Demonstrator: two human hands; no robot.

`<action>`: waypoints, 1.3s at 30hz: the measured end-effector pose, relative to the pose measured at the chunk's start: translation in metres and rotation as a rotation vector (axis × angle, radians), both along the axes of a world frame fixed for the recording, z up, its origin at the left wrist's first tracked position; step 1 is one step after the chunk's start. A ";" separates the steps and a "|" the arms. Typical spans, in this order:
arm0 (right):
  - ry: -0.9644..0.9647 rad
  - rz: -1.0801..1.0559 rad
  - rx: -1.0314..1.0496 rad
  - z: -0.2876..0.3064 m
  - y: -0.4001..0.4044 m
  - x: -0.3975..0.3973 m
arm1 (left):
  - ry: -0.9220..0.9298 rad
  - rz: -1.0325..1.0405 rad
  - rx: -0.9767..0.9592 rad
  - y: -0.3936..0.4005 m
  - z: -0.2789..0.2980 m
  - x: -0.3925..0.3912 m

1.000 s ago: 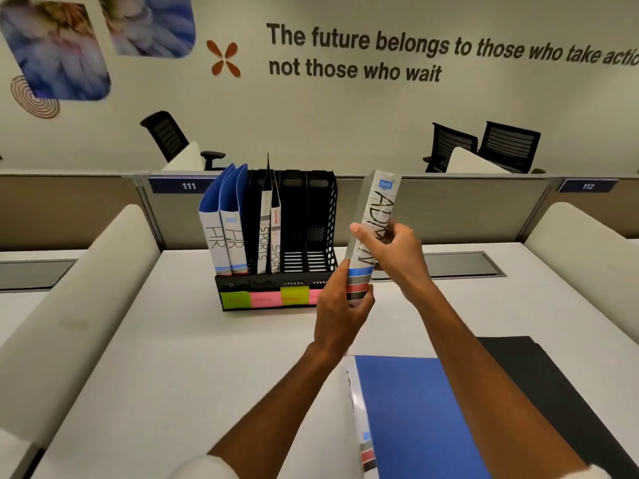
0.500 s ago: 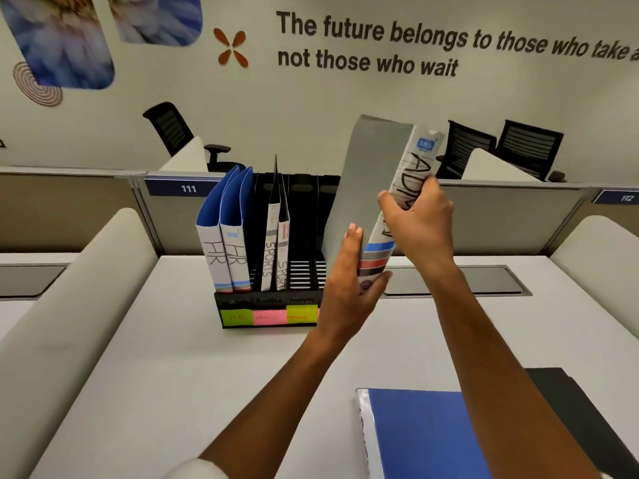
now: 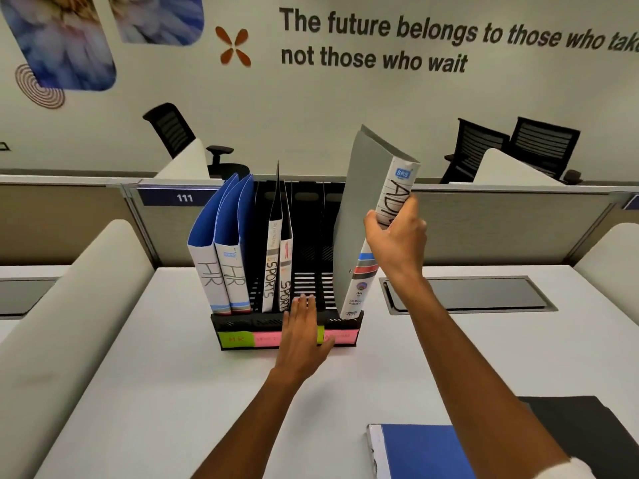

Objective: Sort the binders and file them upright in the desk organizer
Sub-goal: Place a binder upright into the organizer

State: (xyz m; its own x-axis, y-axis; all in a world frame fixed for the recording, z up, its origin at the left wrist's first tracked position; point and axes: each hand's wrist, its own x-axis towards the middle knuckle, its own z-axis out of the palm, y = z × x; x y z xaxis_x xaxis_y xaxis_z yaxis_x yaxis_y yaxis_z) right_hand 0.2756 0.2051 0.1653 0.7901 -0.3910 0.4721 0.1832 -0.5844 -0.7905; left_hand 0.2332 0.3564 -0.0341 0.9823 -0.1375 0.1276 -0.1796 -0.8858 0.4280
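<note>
Since half a second ago the grey binder (image 3: 366, 216) has come down into the rightmost slot of the desk organizer (image 3: 358, 321), and the left hand (image 3: 300, 335) has let go of it. Right hand (image 3: 396, 236) fingers (image 3: 371, 224) curl round the binder's spine, which leans right at the top with its foot at the slot floor. Left fingers lie straight and relaxed, pressing the organizer's front lip, apparently steadying it. Beyond them stand two HR binders (image 3: 221, 261) and two SPORTS binders (image 3: 276, 271), upright. To finish well, the person should tip the spine upright and slide it fully back before releasing. Nearer the person, a blue binder (image 3: 425, 451) waits on the worktop (image 3: 173, 392).
</note>
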 end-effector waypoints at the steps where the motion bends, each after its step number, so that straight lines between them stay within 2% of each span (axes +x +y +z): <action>1: -0.002 -0.003 -0.003 -0.005 0.003 0.003 | 0.007 0.000 0.074 0.003 -0.005 0.001; 3: -0.027 -0.011 -0.018 -0.014 0.008 0.008 | -0.013 -0.003 0.144 0.005 -0.011 0.002; 8: -0.093 -0.030 -0.046 -0.028 0.019 0.012 | -0.057 -0.006 0.142 0.004 -0.011 0.005; 14: -0.179 -0.088 0.063 -0.034 0.014 0.009 | -0.097 0.013 0.121 0.004 -0.016 0.004; 27: -0.323 0.151 0.164 -0.064 0.033 0.025 | -0.111 -0.002 0.060 0.008 -0.018 0.006; 35: -0.372 0.117 0.228 -0.073 0.037 0.028 | -0.121 -0.016 0.065 0.009 -0.019 0.006; 39: -0.334 0.150 0.181 -0.094 0.050 0.024 | -0.125 -0.024 0.052 0.010 -0.018 0.006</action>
